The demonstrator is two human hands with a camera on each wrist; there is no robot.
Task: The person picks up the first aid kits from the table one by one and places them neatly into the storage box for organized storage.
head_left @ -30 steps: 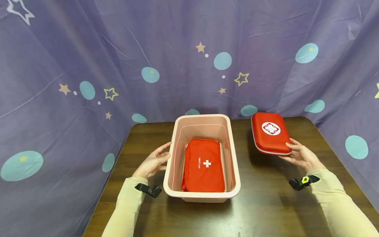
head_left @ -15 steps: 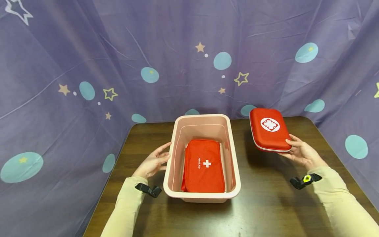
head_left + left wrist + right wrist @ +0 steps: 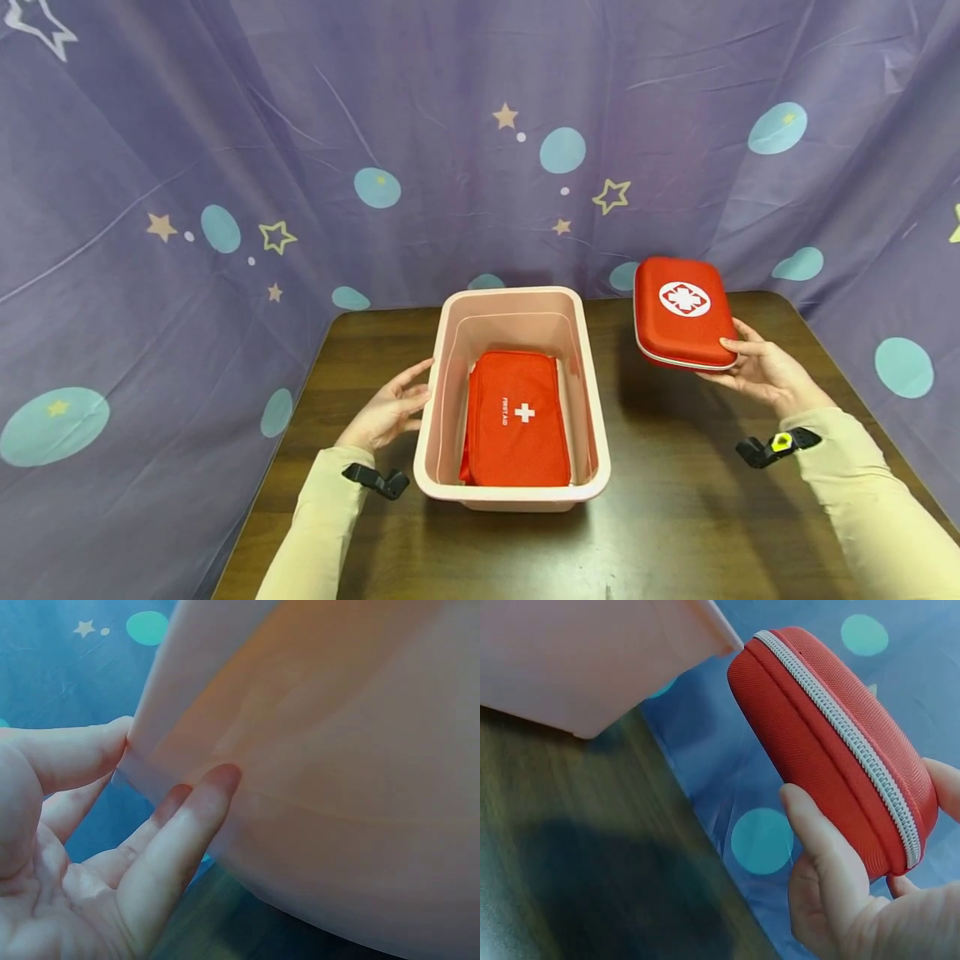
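Observation:
In the head view, a pink plastic bin (image 3: 592,392) stands mid-table with a red first aid pouch (image 3: 525,446) lying inside it. My left hand (image 3: 386,412) is at the bin's left side; its nearly straight fingertips touch the rim and outer wall, as the left wrist view shows. Over the table's back right, my right hand (image 3: 768,371) grips a red hard first aid case (image 3: 678,329) by its near right corner, thumb on top and fingers underneath. The case is raised, its white emblem facing up. Its pale zipper (image 3: 847,739) appears closed in the right wrist view.
The brown wooden table (image 3: 675,517) reaches back to a purple curtain (image 3: 465,167) printed with stars and dots. Bare tabletop lies between the bin and the right forearm (image 3: 862,483). A shadow falls on the table below the case.
My right hand has raised the red case a little and moved it slightly away from me. The left hand, the bin and the pouch keep their places.

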